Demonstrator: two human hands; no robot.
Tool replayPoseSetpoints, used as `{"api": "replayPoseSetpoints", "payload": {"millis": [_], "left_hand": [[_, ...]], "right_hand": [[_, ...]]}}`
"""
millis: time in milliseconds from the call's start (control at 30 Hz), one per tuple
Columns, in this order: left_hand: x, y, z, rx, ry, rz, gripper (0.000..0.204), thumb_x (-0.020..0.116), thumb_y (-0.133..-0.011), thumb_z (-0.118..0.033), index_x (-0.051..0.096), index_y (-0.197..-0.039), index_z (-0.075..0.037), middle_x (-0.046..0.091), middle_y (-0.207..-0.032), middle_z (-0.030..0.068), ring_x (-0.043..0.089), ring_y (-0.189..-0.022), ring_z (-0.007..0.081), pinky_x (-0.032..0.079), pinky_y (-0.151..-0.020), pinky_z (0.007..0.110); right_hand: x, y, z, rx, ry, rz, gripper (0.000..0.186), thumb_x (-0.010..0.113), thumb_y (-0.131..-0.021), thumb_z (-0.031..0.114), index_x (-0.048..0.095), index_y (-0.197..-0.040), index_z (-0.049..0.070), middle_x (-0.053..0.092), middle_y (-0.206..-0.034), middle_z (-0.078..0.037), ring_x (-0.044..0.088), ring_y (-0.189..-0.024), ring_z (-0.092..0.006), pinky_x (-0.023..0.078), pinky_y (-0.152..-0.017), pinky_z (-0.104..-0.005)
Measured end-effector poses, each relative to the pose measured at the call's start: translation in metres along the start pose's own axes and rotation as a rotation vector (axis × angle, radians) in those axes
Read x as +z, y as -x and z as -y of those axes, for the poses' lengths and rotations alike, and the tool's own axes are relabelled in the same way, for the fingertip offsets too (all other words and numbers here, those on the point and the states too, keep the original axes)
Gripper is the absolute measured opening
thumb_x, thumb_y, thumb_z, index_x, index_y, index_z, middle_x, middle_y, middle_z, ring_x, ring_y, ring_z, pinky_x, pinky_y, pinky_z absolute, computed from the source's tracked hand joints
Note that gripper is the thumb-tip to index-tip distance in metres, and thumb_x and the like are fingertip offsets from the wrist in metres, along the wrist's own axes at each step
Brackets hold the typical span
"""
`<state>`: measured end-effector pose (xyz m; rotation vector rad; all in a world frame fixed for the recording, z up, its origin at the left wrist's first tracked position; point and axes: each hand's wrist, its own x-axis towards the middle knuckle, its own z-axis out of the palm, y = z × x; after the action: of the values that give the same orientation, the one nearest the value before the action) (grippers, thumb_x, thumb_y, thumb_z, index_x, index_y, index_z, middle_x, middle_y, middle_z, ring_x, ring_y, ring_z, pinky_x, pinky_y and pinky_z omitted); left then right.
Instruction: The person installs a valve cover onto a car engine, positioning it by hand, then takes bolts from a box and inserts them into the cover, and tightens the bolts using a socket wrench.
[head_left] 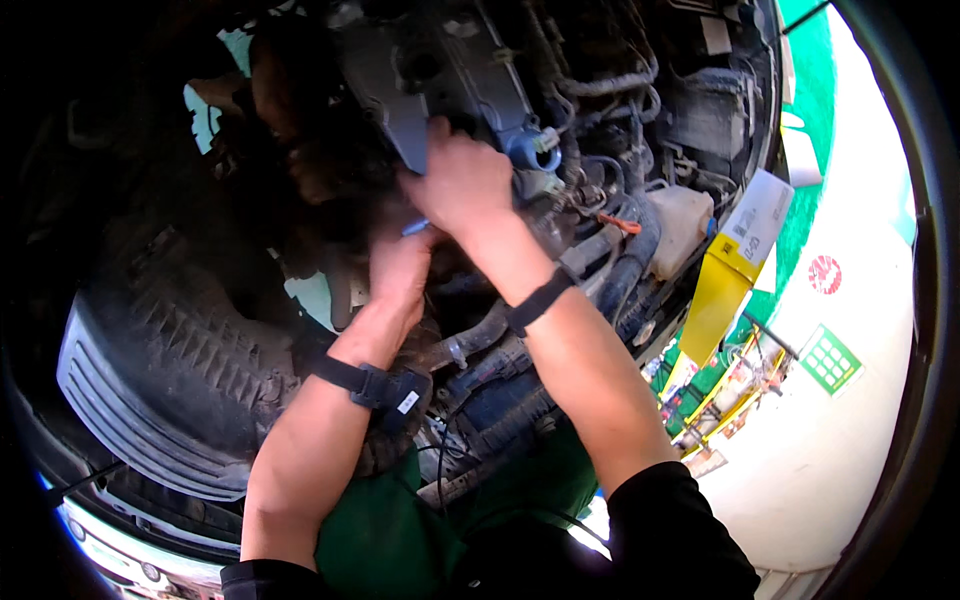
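Note:
My right hand (465, 185) lies over the lower edge of a grey engine cover (490, 85), its fingers curled inward and closed. What they grip, if anything, is hidden. Just below and to the left, my left hand (398, 265) reaches into the dark gap beside the engine, closed, with its fingertips lost in shadow. A small blue piece (415, 227) shows at the top of that hand, between the two hands; its kind cannot be made out. Right of my right hand sits a blue-grey round opening (545, 155) at the cover's corner.
A ribbed black air duct housing (160, 400) fills the lower left. Hoses (635, 250) and a whitish fluid reservoir (682, 230) lie to the right. A yellow and white card (735, 265) hangs at the bay's right edge. A dark strap circles each wrist.

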<state>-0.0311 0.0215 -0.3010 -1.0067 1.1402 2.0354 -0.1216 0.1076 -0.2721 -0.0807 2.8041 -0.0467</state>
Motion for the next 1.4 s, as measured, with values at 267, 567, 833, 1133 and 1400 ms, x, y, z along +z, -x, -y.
{"api": "replayPoseSetpoints", "payload": {"millis": [267,567,833,1133,1400], "left_hand": [[-0.010,-0.005,0.009,-0.056,-0.075,0.117,0.042,0.070,-0.096,-0.034,0.066,-0.120,-0.001,0.070,-0.113,0.0078,0.063,-0.105,0.0175,0.047,-0.096,0.033],[-0.013,-0.002,-0.007,-0.131,-0.156,0.066,0.046,0.073,-0.092,-0.030,0.065,-0.123,0.003,0.069,-0.115,0.0081,0.060,-0.106,0.0162,0.043,-0.094,0.029],[-0.013,0.006,-0.021,-0.153,-0.245,0.066,0.040,0.071,-0.095,-0.032,0.067,-0.117,0.001,0.070,-0.096,0.0046,0.057,-0.074,0.0110,0.042,-0.066,0.024],[-0.011,0.003,-0.016,-0.090,-0.270,0.113,0.051,0.069,-0.095,-0.041,0.062,-0.123,0.001,0.068,-0.110,0.0094,0.064,-0.100,0.0185,0.049,-0.091,0.033],[-0.015,0.003,-0.013,-0.097,-0.315,0.101,0.047,0.068,-0.097,-0.038,0.062,-0.122,0.002,0.068,-0.112,0.0092,0.063,-0.100,0.0180,0.049,-0.090,0.033]], "right_hand": [[-0.038,0.068,-0.056,-0.062,-0.222,-0.502,0.045,0.079,-0.079,0.022,0.061,-0.115,0.003,0.068,-0.099,-0.012,0.067,-0.089,-0.0284,0.058,-0.074,-0.0387],[-0.047,0.147,-0.108,0.318,-0.519,-0.326,0.038,0.074,-0.084,0.013,0.060,-0.117,0.001,0.063,-0.113,-0.017,0.061,-0.106,-0.0331,0.049,-0.091,-0.0429],[-0.030,0.172,-0.108,0.251,-0.552,-0.168,0.023,0.072,-0.086,0.012,0.066,-0.107,0.004,0.069,-0.107,-0.014,0.065,-0.097,-0.0339,0.052,-0.085,-0.0419],[-0.040,0.171,-0.120,0.261,-0.509,-0.232,0.018,0.071,-0.087,0.010,0.067,-0.104,0.005,0.070,-0.098,-0.012,0.067,-0.086,-0.0310,0.054,-0.078,-0.0397],[-0.042,0.169,-0.117,0.250,-0.513,-0.219,0.014,0.071,-0.087,0.010,0.069,-0.100,0.006,0.071,-0.095,-0.010,0.068,-0.088,-0.0303,0.054,-0.080,-0.0400]]}}
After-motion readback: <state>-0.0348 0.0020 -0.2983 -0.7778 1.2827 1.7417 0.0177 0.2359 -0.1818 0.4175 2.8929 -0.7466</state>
